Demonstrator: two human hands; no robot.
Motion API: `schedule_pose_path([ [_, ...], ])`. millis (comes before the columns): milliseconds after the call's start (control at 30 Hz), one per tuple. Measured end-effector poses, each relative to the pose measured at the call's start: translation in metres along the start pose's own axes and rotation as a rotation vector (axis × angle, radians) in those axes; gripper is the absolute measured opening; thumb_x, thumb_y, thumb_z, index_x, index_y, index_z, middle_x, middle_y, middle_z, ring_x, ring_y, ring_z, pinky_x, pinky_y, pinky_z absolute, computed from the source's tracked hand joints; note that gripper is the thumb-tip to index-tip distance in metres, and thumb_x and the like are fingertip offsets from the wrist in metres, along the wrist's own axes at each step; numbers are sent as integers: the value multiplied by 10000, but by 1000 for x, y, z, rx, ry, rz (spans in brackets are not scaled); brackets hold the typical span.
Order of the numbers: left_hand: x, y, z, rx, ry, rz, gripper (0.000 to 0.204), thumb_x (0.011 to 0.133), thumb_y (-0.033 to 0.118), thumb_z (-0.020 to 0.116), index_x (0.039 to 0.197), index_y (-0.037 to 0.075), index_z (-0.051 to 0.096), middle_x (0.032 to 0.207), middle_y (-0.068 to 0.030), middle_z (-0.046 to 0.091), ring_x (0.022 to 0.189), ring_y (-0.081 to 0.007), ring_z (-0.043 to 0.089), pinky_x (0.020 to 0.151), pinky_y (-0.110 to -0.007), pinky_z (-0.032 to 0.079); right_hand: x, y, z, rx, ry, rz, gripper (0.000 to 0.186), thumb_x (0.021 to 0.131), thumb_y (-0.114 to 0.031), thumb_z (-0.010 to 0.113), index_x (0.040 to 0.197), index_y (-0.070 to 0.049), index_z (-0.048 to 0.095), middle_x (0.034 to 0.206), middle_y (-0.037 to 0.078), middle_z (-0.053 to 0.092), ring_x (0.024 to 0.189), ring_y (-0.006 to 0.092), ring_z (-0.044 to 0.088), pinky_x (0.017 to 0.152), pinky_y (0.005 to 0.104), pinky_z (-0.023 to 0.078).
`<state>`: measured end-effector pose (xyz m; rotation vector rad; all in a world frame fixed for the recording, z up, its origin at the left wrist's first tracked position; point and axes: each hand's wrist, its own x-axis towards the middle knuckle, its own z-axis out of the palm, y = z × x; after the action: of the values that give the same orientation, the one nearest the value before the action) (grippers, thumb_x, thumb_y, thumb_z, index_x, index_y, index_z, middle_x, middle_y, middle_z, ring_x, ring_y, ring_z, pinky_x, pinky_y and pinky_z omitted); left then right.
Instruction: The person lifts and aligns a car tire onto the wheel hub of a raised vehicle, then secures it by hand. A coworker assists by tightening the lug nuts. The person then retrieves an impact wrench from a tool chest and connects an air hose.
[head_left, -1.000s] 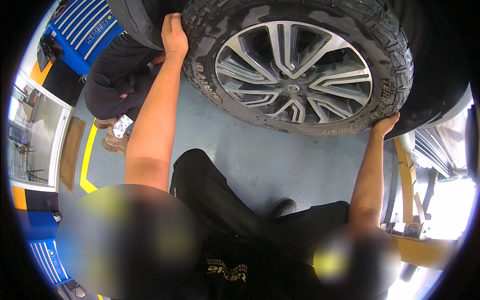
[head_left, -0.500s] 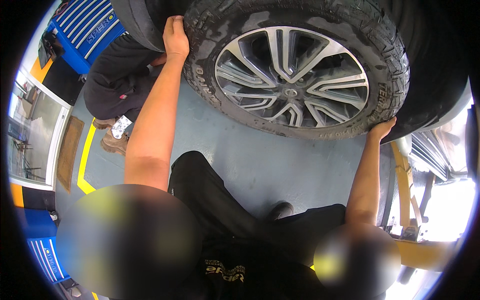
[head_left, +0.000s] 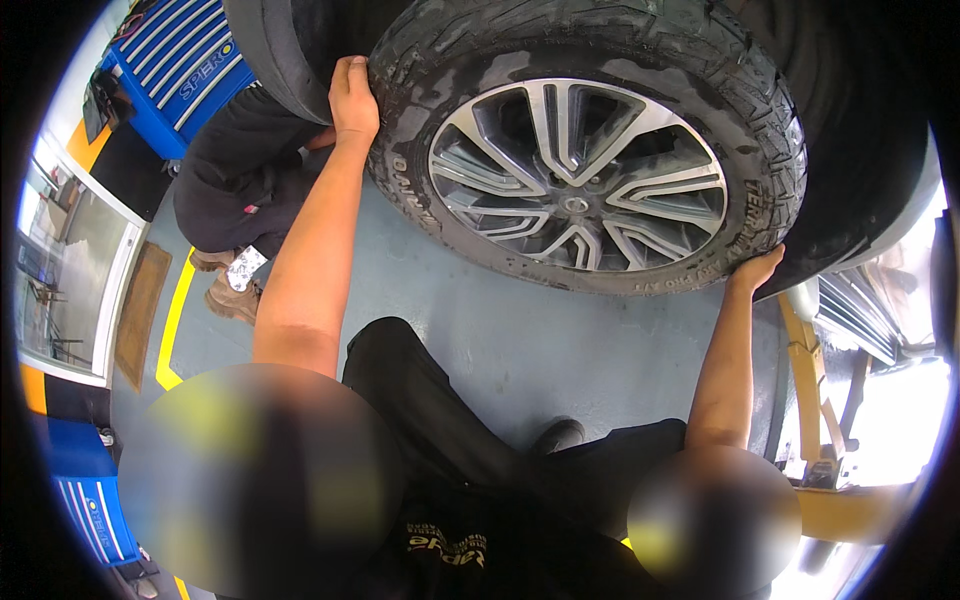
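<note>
A car wheel (head_left: 575, 205) with a two-tone alloy rim and a chunky black tyre (head_left: 460, 78) fills the upper middle. My left hand (head_left: 353, 98) grips the tyre at its upper left edge, fingers curled over the tread. Lower down on the opposite side, my right hand (head_left: 757, 270) clasps the tyre's bottom right edge; some of its fingers are hidden behind the rubber. The wheel stands beside the dark wheel arch (head_left: 850, 190), its face turned toward me. What lies behind the wheel is hidden.
A crouching person in dark trousers (head_left: 235, 165) is close to my left arm. Behind that person stands a blue tool cabinet (head_left: 185, 75). A yellow lift arm (head_left: 808, 365) is on the right. Yellow line marking (head_left: 172, 330) crosses the grey floor (head_left: 490, 350).
The wheel sits slightly lower and further left in view, with more tread showing along its top. Both hands keep their hold. The surroundings have also shifted a little downward.
</note>
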<state>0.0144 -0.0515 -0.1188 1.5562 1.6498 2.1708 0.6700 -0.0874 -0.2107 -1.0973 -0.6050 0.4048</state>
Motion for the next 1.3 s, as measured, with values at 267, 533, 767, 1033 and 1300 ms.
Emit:
schedule_pose_path([
  [267, 0, 1, 4, -21, 8, 13, 393, 983, 321, 432, 996, -38, 592, 925, -210, 635, 869, -316, 581, 837, -389, 436, 6, 2, -5, 1, -13, -18, 667, 1009, -453, 331, 1396, 81, 426, 1409, 141, 503, 1266, 261, 483, 1093, 344, 326],
  [533, -1, 2, 3, -46, 15, 13, 392, 980, 323, 442, 985, -39, 592, 921, -208, 632, 869, -307, 581, 835, -383, 434, -3, -3, -2, 12, -23, -7, 671, 1011, -460, 341, 1388, 87, 435, 1404, 143, 507, 1259, 256, 484, 1086, 348, 329],
  [767, 0, 0, -2, -31, -2, 0, 392, 974, 316, 433, 984, -41, 593, 939, -219, 637, 889, -327, 585, 849, -385, 433, -4, -2, 2, 13, -10, 20, 669, 1015, -458, 336, 1386, 89, 442, 1404, 151, 509, 1262, 256, 483, 1086, 344, 326],
  [1033, 1, 0, 2, -9, -7, 15, 399, 972, 321, 420, 1023, -29, 606, 962, -217, 649, 900, -332, 597, 851, -388, 439, 3, 3, -2, -58, 65, -37, 655, 1001, -472, 375, 1377, 55, 470, 1367, 126, 549, 1227, 265, 522, 1075, 347, 350],
  [1300, -2, -5, 3, 0, -10, -37, 406, 973, 329, 418, 1049, -20, 611, 980, -211, 655, 927, -321, 598, 865, -381, 436, -2, 4, -1, -44, 44, -61, 650, 1011, -462, 359, 1362, 72, 477, 1377, 127, 540, 1249, 251, 501, 1080, 337, 335],
])
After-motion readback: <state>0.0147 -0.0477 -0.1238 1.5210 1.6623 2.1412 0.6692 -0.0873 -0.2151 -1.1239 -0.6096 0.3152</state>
